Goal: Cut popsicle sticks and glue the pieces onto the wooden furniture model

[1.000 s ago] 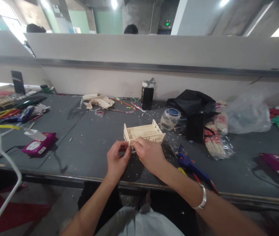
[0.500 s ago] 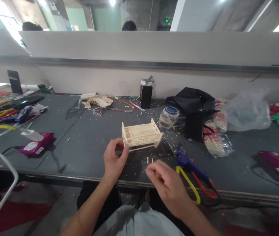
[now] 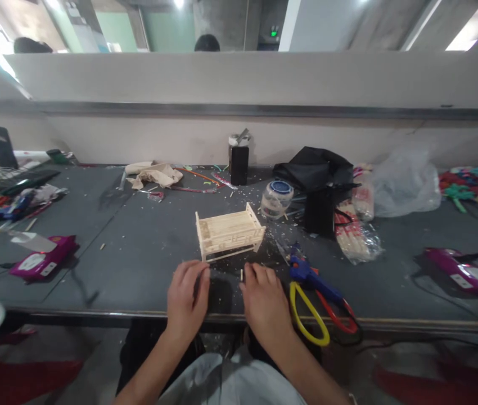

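My left fingers (image 3: 187,292) are bent, near the small pale wooden model bed (image 3: 229,230) on the dark grey worktop (image 3: 138,247). My right fingers (image 3: 262,292) touch down beside a short pale stick (image 3: 242,275); I can't tell whether either set is closed.

Top: one, pale grey-blue cloth (image 3: 233,382), loosely creased, with a line running down the front. Legwear: black or very dark, one leg (image 3: 133,357) to each side of the top; hands, left (image 3: 186,298) and right (image 3: 266,304), bare, as are the forearms. Bracelet: one, pale and silvery, on the right forearm (image 3: 302,360), mostly cut off at the lower edge.
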Motion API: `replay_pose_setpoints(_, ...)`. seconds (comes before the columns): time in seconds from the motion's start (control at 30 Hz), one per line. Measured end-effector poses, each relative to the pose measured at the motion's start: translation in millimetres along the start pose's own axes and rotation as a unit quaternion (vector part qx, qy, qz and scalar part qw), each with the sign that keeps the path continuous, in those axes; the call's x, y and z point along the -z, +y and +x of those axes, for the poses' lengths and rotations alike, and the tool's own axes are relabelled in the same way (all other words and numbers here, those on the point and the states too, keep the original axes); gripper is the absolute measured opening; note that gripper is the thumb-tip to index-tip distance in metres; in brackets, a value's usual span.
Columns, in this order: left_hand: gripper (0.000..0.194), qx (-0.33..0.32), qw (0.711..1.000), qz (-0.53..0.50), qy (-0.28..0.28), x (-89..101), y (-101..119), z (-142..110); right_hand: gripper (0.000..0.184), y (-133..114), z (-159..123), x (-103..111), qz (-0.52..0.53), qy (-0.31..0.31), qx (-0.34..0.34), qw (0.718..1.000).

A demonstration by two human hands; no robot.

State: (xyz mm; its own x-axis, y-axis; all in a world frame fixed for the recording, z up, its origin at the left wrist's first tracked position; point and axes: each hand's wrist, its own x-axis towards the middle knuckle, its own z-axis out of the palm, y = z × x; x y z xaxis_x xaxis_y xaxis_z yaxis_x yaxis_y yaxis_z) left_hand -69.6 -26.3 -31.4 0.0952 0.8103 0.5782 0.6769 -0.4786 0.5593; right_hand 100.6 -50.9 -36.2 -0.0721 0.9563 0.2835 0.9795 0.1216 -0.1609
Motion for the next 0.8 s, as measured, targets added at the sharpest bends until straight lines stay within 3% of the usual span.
replay_pose_setpoints(0.17, 0.021, -0.06, 0.986, 0.083, -0.135, -11.7, 7.3, -19.6, 0.031, -12.9, 1.0, -1.6, 0.023, -0.027, 0.052, 0.998)
replay_pose_setpoints(0.33, 0.029, -0.177, 0.968, -0.021, -0.177, 6.3, 16.1, -55.7, 0.032, 3.9, -2.6, 6.7, 0.054, -0.027, 0.092, 0.994)
replay_pose_setpoints(0.4, 0.034, -0.186, 0.97, -0.04, -0.153, 18.5, 12.4, -65.6, 0.034, 11.7, -4.5, 4.7, 0.049, 0.004, 0.073, 0.996)
replay_pose_setpoints(0.47, 0.037, -0.142, 0.983, -0.022, -0.114, 26.9, 5.2, -65.5, 0.049, 12.7, -7.2, -1.5, 0.026, 0.032, 0.038, 0.998)
replay_pose_setpoints(0.57, 0.039, -0.071, 0.994, 0.069, -0.054, 25.2, -5.8, -53.2, 0.072, 0.6, -12.9, -13.1, 0.01, 0.022, 0.032, 0.999)
replay_pose_setpoints(0.63, 0.043, -0.062, 0.986, 0.142, -0.064, 17.2, -9.5, -47.5, 0.075, -9.4, -16.6, -17.7, 0.025, 0.002, 0.058, 0.998)
replay_pose_setpoints(0.67, 0.043, -0.096, 0.98, 0.155, -0.083, 13.5, -9.9, -47.2, 0.074, -12.7, -18.0, -18.4, 0.037, -0.008, 0.079, 0.996)
replay_pose_setpoints(0.73, 0.04, -0.154, 0.971, 0.13, -0.13, 10.2, -9.3, -50.2, 0.07, -14.1, -19.9, -16.8, 0.063, -0.024, 0.128, 0.989)
replay_pose_setpoints(0.8, 0.036, -0.173, 0.971, 0.076, -0.145, 14.7, -8.6, -52.2, 0.062, -9.3, -21.2, -12.4, 0.085, -0.037, 0.161, 0.982)
